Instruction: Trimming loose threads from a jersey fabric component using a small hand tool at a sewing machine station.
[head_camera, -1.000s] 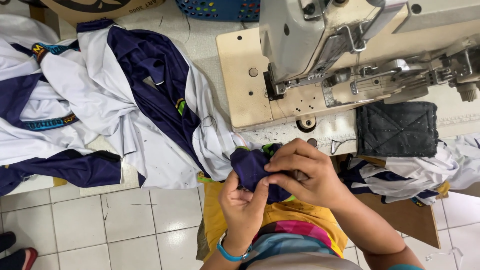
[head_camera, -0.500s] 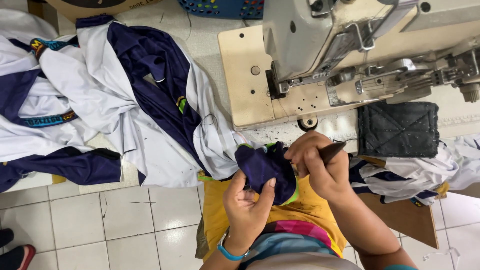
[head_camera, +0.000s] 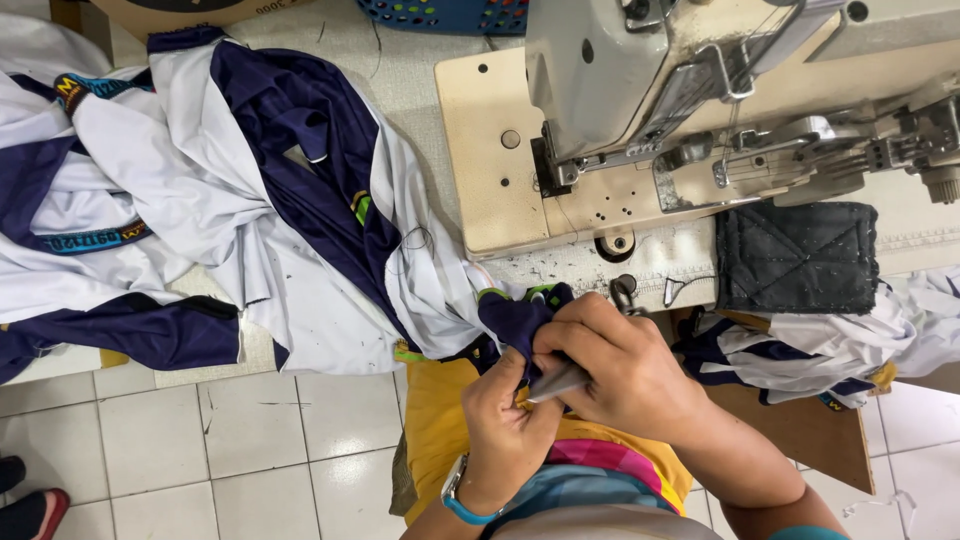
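a fold of navy fabric (head_camera: 520, 318) is pinched in the left hand (head_camera: 505, 425), fingers closed on it from below, just over the person's lap and against the front edge of the table (head_camera: 560, 262). a small metal tool (head_camera: 560, 381), slim and grey, is gripped in the right hand (head_camera: 625, 375), fingers curled tight round it; its tip is laid against the fabric between the two hands. what kind of tool it is cannot be told, as most of it is hidden.

the fabric runs on into a heap of white and navy garments (head_camera: 250, 200) spread to the left, part hanging off the table edge. a sewing machine (head_camera: 700, 90) is set on the table behind the hands, with a dark quilted pad (head_camera: 797, 258) beside it and more garments (head_camera: 820, 345) to the right.

risks judged from this position: the tool tip is close to the left thumb, so a slip could nick skin. too deep a bite could cut the cloth rather than the thread. the weight of the hanging heap could drag the pinched fold out of the grip.
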